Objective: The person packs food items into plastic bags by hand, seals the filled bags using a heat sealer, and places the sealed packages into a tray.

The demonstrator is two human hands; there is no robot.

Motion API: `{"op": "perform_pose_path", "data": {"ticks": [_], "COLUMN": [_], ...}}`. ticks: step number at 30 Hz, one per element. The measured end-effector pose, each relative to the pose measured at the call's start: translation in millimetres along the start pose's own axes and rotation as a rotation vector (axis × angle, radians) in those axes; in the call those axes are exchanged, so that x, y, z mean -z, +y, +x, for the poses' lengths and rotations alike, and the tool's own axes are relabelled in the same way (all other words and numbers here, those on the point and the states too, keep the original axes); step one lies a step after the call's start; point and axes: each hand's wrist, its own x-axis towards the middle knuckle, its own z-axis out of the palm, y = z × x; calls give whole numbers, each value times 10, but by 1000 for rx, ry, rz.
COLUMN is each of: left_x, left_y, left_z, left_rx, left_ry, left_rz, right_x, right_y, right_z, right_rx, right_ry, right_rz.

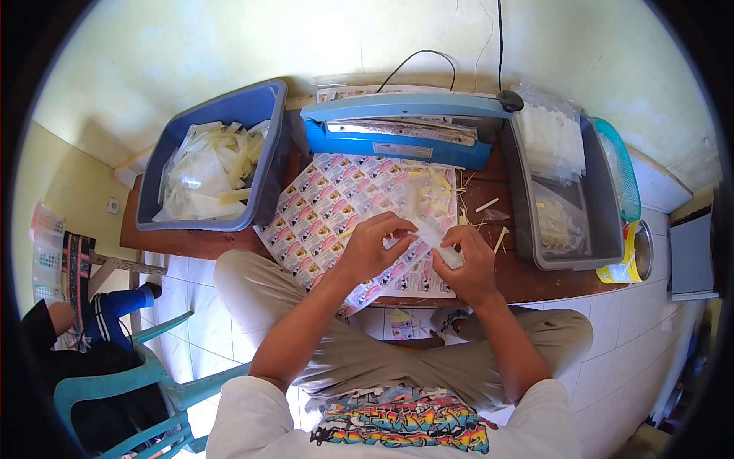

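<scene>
Between my two hands is a small translucent plastic packet [437,243], held over the printed paper sheet [321,206]. My left hand [376,246] pinches its upper left edge with thumb and forefinger. On the right side, my right hand [468,264] grips the packet with curled fingers. Just above the packet, pale yellow strips [428,191] lie on the sheet. A blue heat sealer [397,138] stands behind them, its light blue arm raised at a slant. What the packet contains is too small to tell.
At the left, a blue-grey bin [264,164] holds plastic packets and yellow strips. A grey bin [527,206] at the right holds more bags, with a green basket [628,180] and yellow tin [628,260] beyond. A person's leg [115,310] and a green chair [115,386] are lower left.
</scene>
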Motion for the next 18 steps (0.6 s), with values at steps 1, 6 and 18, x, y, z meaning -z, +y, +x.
{"op": "perform_pose_path", "data": {"ticks": [1,6,18], "left_x": [-16,-59,-147], "left_y": [-26,-58,-196], "left_z": [-12,-30,-73], "left_rx": [-12,18,8], "left_ry": [-2,-51,20], "left_rz": [-11,-40,168], "right_x": [-36,-227,-343], "right_y": [25,192,235], "right_z": [4,16,19], "right_rx": [47,142,110], "right_ry": [39,91,-38], "right_rz": [-20,-137,-151]}}
